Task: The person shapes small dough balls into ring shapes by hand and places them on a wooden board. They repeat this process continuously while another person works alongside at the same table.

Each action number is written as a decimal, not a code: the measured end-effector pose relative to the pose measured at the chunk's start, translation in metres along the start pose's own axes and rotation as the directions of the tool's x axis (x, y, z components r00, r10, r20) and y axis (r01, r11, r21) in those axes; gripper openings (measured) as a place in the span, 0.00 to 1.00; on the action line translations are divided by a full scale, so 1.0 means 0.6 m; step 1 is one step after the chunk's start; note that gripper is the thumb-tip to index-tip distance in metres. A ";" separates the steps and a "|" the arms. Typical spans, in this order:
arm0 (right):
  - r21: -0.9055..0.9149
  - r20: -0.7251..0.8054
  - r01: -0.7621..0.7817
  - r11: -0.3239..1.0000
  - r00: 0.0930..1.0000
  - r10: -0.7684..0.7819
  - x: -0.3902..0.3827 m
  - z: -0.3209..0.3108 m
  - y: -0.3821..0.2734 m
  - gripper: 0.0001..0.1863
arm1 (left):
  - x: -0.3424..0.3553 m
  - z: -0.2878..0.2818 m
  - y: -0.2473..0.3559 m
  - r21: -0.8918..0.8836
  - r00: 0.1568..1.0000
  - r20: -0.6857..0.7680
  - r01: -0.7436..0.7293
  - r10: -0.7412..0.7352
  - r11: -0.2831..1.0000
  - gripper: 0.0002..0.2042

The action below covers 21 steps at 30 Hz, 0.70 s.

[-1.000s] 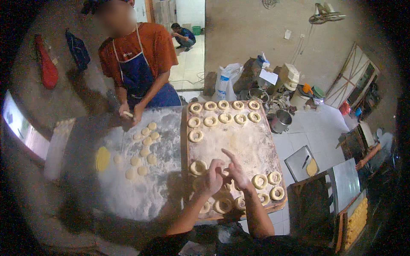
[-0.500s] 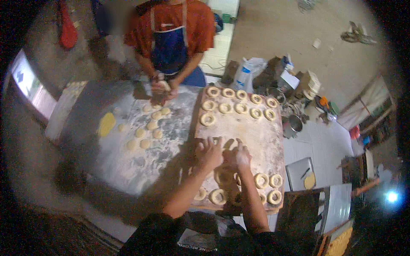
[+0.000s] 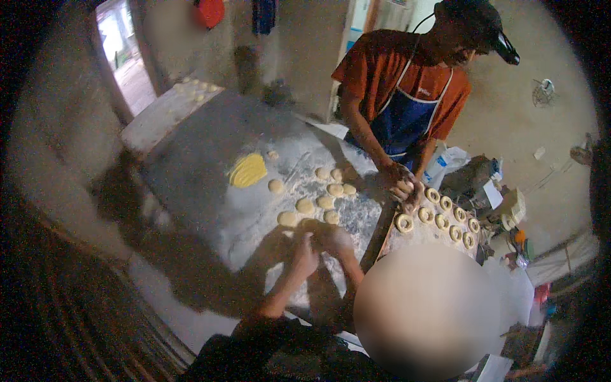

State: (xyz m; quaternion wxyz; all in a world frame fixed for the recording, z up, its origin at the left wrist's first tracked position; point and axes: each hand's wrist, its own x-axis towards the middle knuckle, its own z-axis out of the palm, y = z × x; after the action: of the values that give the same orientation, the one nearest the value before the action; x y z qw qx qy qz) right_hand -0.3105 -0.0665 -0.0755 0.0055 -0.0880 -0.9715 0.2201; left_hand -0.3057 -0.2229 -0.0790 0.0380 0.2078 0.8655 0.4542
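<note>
Both my hands are over the near part of the floured table, next to the dough pieces. My left hand [image 3: 307, 256] has its fingers curled in; what they hold, if anything, is hidden. Close beside it, my right hand [image 3: 338, 242] is smeared by motion, so its fingers cannot be made out. Just beyond my hands lie flattened round dough pieces [image 3: 287, 219], with several more dough balls [image 3: 326, 202] farther off. Dough rings [image 3: 404, 223] sit in rows on a wooden board [image 3: 407, 240] to the right.
Across the table [image 3: 210, 146], a person in a blue apron [image 3: 404, 121] works dough in their hands [image 3: 404, 188] above the board's far left corner. A yellow slab [image 3: 248, 170] lies on the table. A blurred round patch covers the lower right.
My hands have moved left from the board to the dough pieces on the table. My view has turned left. The other person has shifted right, toward the board.
</note>
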 end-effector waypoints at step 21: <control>0.593 -0.305 0.086 0.801 0.944 0.125 0.058 -0.026 -0.245 0.21 | 0.094 -0.212 -0.043 -0.332 0.980 -0.047 -0.196 0.191 0.923 0.14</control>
State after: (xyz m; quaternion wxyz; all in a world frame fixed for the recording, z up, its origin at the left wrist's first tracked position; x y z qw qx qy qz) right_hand -0.3686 -0.1842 0.0007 0.1925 -0.1272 -0.8363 0.4973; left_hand -0.3978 -0.3114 -0.0186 0.0218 0.2796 0.7512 0.5975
